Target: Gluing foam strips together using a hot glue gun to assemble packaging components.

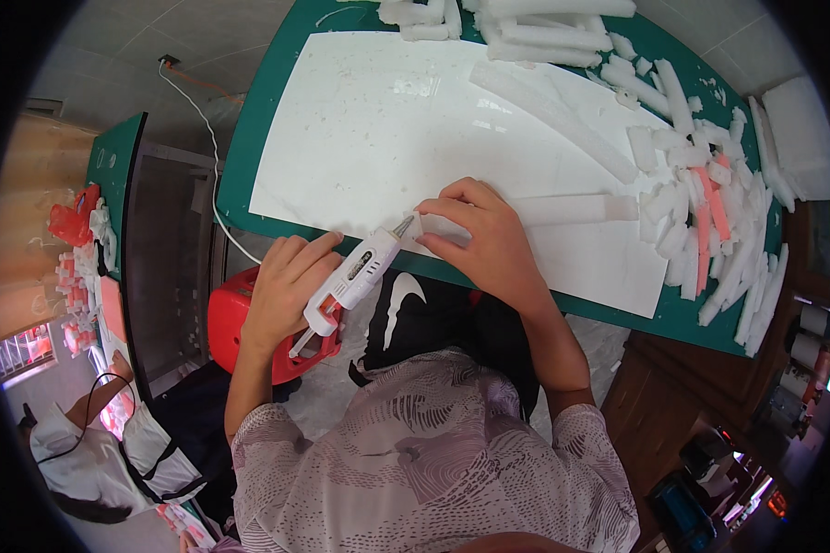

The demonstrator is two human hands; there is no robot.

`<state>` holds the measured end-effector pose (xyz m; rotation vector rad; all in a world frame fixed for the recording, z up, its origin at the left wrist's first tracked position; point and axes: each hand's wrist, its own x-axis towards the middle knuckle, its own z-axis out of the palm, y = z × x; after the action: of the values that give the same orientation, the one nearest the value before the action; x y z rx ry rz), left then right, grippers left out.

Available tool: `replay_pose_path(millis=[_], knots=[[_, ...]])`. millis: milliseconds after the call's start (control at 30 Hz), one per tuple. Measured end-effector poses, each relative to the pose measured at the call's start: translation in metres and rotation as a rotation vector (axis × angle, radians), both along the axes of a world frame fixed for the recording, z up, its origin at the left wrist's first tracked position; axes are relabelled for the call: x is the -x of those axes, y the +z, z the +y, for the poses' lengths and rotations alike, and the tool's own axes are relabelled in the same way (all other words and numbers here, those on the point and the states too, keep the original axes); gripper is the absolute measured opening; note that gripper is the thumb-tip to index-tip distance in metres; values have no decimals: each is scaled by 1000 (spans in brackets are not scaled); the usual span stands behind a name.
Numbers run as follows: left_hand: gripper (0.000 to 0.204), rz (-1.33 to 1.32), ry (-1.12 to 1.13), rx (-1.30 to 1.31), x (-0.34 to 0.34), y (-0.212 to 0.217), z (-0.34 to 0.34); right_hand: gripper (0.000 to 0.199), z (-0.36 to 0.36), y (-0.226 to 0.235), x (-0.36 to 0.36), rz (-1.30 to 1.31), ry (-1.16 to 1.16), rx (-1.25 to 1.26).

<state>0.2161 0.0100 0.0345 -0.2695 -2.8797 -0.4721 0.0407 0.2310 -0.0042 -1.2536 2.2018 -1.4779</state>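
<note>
My left hand (284,290) grips a white glue gun (355,276) with an orange trigger, its nozzle pointing up and right at the end of a long white foam strip (563,210). My right hand (484,235) lies over the strip's left end and presses it onto the white board (387,129). The nozzle tip touches or almost touches the foam just left of my right fingers.
The white board lies on a green table (258,101). White and pink foam pieces (710,212) pile up at the right and at the far edge (526,28). A white cord (214,175) runs off the table's left side. A red stool (231,323) and another person (83,442) are at the lower left.
</note>
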Motion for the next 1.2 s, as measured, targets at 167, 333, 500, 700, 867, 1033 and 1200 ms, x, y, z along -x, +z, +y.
replay_pose_path(millis=[167, 333, 500, 700, 867, 1033, 1200], knots=[[34, 3, -7, 18, 1, 1, 1, 25, 0, 0, 0, 11, -4, 3], [34, 6, -5, 33, 1, 0, 1, 26, 0, 0, 1, 17, -2, 7], [33, 0, -2, 54, 1, 0, 1, 26, 0, 2, 0, -9, 0, -5], [32, 7, -5, 83, 0, -1, 1, 26, 0, 0, 0, 2, -2, 7], [32, 15, -3, 115, 0, -2, 1, 28, 0, 1, 2, -1, -6, -4], [32, 21, -3, 124, -2, -2, 0, 30, 0, 2, 1, -1, -1, -25], [32, 31, -1, 138, -4, -3, 1, 25, -1, 0, 0, -24, -9, 1]])
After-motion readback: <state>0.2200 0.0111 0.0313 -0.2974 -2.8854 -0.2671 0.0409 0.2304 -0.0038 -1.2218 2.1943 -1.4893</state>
